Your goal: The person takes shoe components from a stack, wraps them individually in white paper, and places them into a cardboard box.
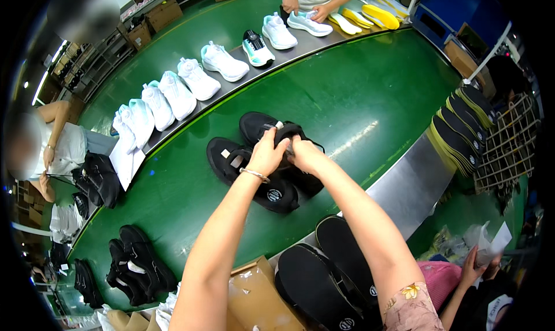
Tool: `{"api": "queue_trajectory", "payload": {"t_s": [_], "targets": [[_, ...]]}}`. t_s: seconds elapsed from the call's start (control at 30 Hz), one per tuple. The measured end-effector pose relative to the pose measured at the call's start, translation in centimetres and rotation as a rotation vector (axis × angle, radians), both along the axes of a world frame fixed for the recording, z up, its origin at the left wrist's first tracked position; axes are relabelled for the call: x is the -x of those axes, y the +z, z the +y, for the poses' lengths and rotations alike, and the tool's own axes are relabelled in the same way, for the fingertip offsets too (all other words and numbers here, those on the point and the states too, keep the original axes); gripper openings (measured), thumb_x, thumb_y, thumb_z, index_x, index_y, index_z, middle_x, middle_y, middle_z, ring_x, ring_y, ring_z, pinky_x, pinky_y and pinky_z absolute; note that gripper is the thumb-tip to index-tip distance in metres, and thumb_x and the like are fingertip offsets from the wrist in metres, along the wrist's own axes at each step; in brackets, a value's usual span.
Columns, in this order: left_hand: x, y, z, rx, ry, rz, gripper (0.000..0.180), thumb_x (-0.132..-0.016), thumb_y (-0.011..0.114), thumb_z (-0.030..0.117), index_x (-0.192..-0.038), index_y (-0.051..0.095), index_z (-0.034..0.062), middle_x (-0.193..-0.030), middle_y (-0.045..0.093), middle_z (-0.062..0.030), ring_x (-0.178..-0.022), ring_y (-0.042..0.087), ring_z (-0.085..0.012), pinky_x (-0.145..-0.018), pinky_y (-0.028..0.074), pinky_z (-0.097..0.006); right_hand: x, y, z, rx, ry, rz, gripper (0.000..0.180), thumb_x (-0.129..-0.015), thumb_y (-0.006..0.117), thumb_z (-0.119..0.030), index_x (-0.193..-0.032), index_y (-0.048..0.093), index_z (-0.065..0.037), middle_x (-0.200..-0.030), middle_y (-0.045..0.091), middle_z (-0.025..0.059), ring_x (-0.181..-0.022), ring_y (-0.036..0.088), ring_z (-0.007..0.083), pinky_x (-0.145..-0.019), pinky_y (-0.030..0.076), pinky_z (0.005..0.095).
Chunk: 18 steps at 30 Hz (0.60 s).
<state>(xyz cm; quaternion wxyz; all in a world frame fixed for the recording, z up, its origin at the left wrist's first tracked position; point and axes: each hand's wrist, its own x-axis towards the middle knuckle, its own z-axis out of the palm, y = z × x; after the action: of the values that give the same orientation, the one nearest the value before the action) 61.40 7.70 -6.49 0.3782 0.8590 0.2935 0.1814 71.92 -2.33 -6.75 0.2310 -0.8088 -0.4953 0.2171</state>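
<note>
Two black shoes lie side by side on the green belt in front of me. The right-hand black shoe [252, 124] has both my hands at its opening. My left hand [267, 153] has its fingers closed on the tongue and collar area. Against it, my right hand [303, 153] is closed on the other side of the same opening; its fingertips are partly hidden inside. The left-hand black shoe [218, 152] sits beside my left wrist, with a small pale patch on its upper and an insole with a round white mark showing.
Black insoles [324, 285] and a cardboard box [260, 290] are close below my arms. More black shoes [139, 261] stand at the left. White shoes [222, 62] line the far ledge, where a person handles a white shoe [309, 23]. Insole stacks [457, 131] stand right.
</note>
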Motion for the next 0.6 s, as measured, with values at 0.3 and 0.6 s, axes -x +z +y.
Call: {"api": "queue_trajectory", "payload": {"t_s": [0.3,0.6], "targets": [[12.6,14.4,-2.7,0.081,0.027,-0.281,0.049,-0.086,0.059,0.012,-0.128,0.039,-0.0047,-0.126,0.049,-0.0215,-0.12,0.046,-0.0254,-0.093,0.045,-0.032,6.0,12.3,-9.1,-0.466,-0.187,0.038,0.025,-0.088,0.053,-0.009,-0.109,0.055,0.005,-0.079,0.064,0.0117,-0.072,0.063,0.0148,-0.063,0.049,0.0262],[33.9,26.2,-7.2,0.061,0.035,-0.393,0.046,-0.088,0.058,0.011,-0.126,0.04,-0.0053,-0.118,0.054,-0.0171,-0.111,0.052,-0.0191,-0.091,0.043,-0.027,30.2,16.8,-16.5,-0.412,-0.151,0.546,0.019,-0.087,0.055,-0.003,-0.104,0.059,0.005,-0.085,0.064,0.0077,-0.073,0.061,0.0112,-0.066,0.048,0.0229]]}}
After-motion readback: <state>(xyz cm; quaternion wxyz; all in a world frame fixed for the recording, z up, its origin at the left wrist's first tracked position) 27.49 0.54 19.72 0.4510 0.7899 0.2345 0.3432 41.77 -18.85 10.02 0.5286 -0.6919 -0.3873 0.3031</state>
